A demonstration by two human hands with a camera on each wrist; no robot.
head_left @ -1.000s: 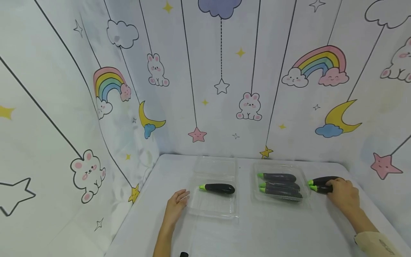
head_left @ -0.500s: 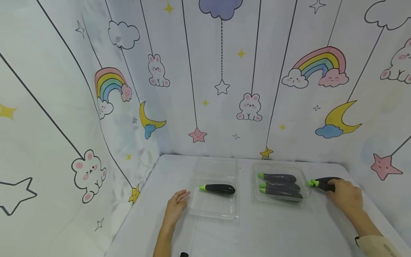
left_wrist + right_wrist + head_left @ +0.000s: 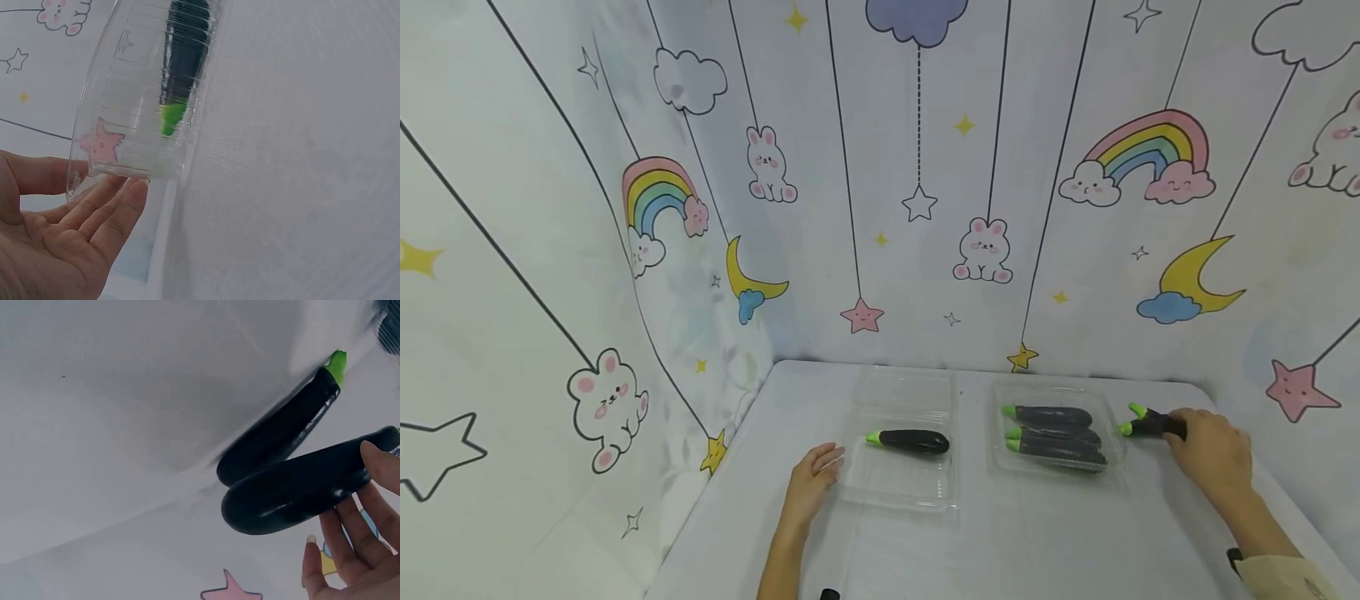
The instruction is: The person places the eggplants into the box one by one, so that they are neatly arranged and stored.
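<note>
At the right, my right hand point(image 3: 1210, 450) holds a dark eggplant point(image 3: 300, 484) with a green stem end, thumb on one side and fingers on the other. A second eggplant point(image 3: 281, 422) lies on the table just behind it; the two overlap in view. My left hand point(image 3: 815, 479) is at the left edge of an opened clear plastic box point(image 3: 895, 487). In the left wrist view its thumb and fingers point(image 3: 122, 215) lie on either side of the box's rim. One eggplant point(image 3: 913, 441) lies inside that box, stem toward the left hand.
Right of the opened box stands another clear plastic box point(image 3: 1000, 396), with several eggplants point(image 3: 1056, 450) under its plastic. A black round-ended object point(image 3: 830, 594) shows at the bottom edge. A patterned cloth wall point(image 3: 917, 275) rises behind the white table point(image 3: 1037, 533).
My right hand has shifted slightly right and toward me, turning the eggplant it holds so that the two green stem ends now spread apart. My left hand keeps its place at the box.
</note>
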